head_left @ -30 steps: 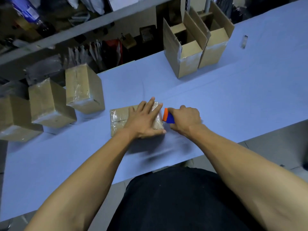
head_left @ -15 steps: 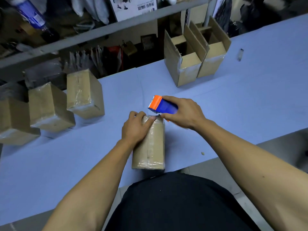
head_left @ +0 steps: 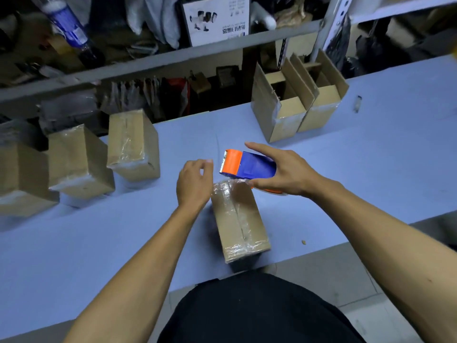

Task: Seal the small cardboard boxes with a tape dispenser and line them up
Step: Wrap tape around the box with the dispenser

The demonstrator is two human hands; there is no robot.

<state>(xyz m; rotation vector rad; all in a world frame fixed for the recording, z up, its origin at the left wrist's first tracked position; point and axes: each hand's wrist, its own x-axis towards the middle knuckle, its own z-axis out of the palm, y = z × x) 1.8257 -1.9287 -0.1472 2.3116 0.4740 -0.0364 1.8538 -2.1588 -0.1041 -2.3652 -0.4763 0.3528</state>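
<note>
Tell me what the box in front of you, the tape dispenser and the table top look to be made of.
Box: brown matte cardboard, with glossy wrinkled clear tape along its seam. Tape dispenser: likely hard plastic, smooth blue and orange. Table top: flat matte blue surface, material unclear.

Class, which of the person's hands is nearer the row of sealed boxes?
Left. The left hand hovers just right of that row's nearest box; the right hand holds the dispenser farther right.
</note>
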